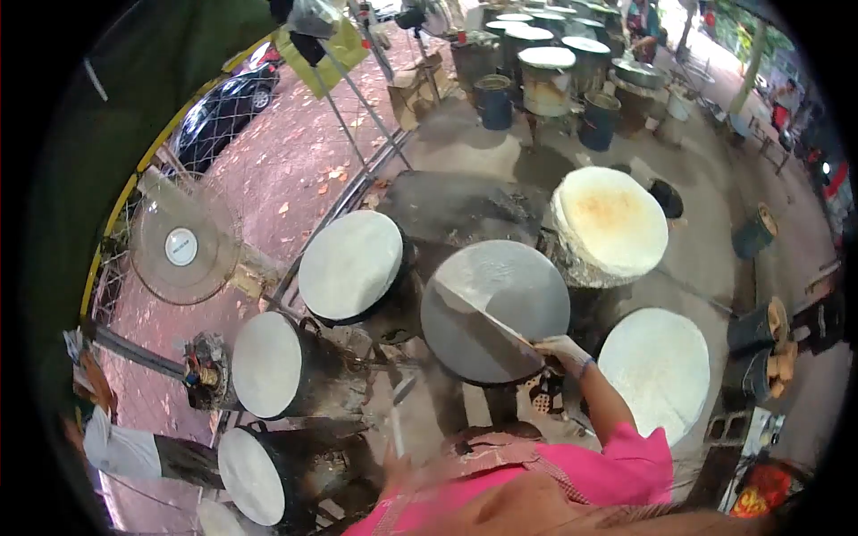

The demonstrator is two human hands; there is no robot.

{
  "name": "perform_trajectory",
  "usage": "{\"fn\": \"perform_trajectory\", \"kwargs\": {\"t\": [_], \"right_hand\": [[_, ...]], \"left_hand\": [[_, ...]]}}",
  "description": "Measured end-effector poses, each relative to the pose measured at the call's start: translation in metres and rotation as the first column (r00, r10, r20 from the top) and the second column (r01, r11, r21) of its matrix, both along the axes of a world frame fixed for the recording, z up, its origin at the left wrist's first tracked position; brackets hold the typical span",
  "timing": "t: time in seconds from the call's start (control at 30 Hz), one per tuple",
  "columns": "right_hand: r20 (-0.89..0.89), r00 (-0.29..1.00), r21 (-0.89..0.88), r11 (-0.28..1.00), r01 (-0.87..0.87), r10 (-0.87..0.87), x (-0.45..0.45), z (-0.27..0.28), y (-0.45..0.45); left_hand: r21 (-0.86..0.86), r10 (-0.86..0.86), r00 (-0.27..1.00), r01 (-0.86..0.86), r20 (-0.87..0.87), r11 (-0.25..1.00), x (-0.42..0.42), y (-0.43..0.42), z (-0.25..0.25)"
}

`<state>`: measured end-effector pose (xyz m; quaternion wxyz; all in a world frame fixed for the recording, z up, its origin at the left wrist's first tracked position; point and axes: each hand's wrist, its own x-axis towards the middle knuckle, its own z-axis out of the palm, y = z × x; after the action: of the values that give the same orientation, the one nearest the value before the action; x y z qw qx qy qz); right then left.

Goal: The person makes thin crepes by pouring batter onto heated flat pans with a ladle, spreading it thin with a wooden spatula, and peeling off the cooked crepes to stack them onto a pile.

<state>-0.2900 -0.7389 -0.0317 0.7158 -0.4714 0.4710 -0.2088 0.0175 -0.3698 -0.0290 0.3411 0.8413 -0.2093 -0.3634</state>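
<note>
My right hand, in a pale glove, is closed on the near end of a long thin stick. The stick slants across a wide round pan of greyish, shiny contents, its far end by the left rim. Low in front of me, my left hand is blurred and closed on the lower end of a pale-handled tool with a flat grey end. To the right of the pan lies a large white round. Behind it stands a thick pale stack with a browned top.
Several dark pots with white tops line the left, including one pot beside the pan. A fan stands by the wire fence. More covered drums stand at the back. At lower left is another person's sleeve; buckets line the right.
</note>
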Motion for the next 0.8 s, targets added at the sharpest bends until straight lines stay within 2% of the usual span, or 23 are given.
{"fn": "perform_trajectory", "kwargs": {"t": [0.07,0.1,0.13,0.2,0.23,0.3,0.33,0.37,0.4,0.43,0.47,0.53,0.6,0.63,0.67,0.73,0.77,0.8], "right_hand": [[0.031,0.999,-0.147,0.989,0.022,-0.018,-0.017,0.016,-0.011],[0.062,0.998,-0.020,1.000,0.020,-0.018,-0.021,0.047,-0.027],[0.067,0.983,0.063,0.984,0.169,-0.173,-0.015,0.036,-0.046],[-0.068,0.994,-0.115,0.990,0.082,-0.090,0.007,0.037,-0.061],[-0.022,0.998,-0.265,0.962,-0.069,0.066,0.014,0.024,-0.052],[-0.109,0.966,-0.028,0.970,-0.240,0.236,0.012,0.032,-0.035],[-0.066,0.944,-0.171,0.928,-0.330,0.323,0.006,0.016,-0.027],[-0.044,0.951,-0.052,0.950,-0.308,0.306,-0.009,0.005,-0.018],[-0.003,0.960,-0.065,0.958,-0.280,0.281,-0.018,0.001,-0.025],[0.040,0.966,-0.077,0.964,-0.253,0.257,-0.026,-0.004,-0.032],[0.114,0.966,-0.204,0.958,-0.204,0.230,-0.030,-0.018,-0.044],[0.076,0.996,0.097,0.994,0.041,-0.048,-0.004,0.024,-0.069],[-0.091,0.992,-0.200,0.974,-0.104,0.087,0.018,0.024,-0.093],[-0.109,0.969,-0.216,0.946,-0.242,0.223,0.019,0.019,-0.085],[-0.132,0.926,-0.235,0.896,-0.377,0.355,0.016,0.016,-0.079],[-0.099,0.882,-0.152,0.869,-0.471,0.461,0.007,0.020,-0.065],[-0.044,0.900,-0.039,0.900,-0.435,0.433,-0.005,0.022,-0.046],[-0.023,0.910,-0.030,0.909,-0.415,0.414,-0.012,0.020,-0.046]], "left_hand": [[-0.021,0.009,0.998,-0.008,0.055,1.000,0.000,0.010,-0.007],[-0.018,0.007,0.996,-0.005,0.086,1.000,0.000,0.022,-0.010],[-0.032,0.016,0.993,-0.012,0.115,0.999,0.002,0.032,-0.020],[-0.060,0.030,0.986,-0.020,0.163,0.998,0.005,0.043,-0.042],[-0.009,0.098,0.993,-0.097,0.072,0.995,0.000,0.036,-0.023],[0.066,0.189,0.981,-0.186,-0.051,0.980,-0.011,0.020,-0.002],[0.090,0.207,0.975,-0.200,-0.083,0.976,-0.016,0.017,0.002],[0.078,0.166,0.985,-0.161,-0.055,0.984,-0.014,0.022,-0.005],[0.062,0.126,0.992,-0.124,-0.024,0.990,-0.009,0.028,-0.015],[-0.179,0.131,0.989,-0.143,-0.075,0.973,0.019,0.081,-0.114],[-0.167,0.112,0.994,-0.113,-0.017,0.979,0.018,0.083,-0.115],[-0.116,0.052,0.993,-0.040,0.102,0.992,0.017,0.092,-0.109],[0.121,0.121,0.992,-0.123,0.028,0.985,-0.001,0.063,-0.056],[0.241,0.162,0.987,-0.158,0.003,0.958,-0.007,0.054,-0.035],[0.191,0.146,0.988,-0.152,0.043,0.970,-0.008,0.059,-0.034],[0.068,0.138,0.985,-0.145,0.103,0.987,-0.015,0.061,-0.041],[0.087,0.254,0.964,-0.248,-0.076,0.965,-0.017,0.063,-0.040],[0.074,0.235,0.970,-0.230,-0.059,0.970,-0.020,0.065,-0.039]]}}
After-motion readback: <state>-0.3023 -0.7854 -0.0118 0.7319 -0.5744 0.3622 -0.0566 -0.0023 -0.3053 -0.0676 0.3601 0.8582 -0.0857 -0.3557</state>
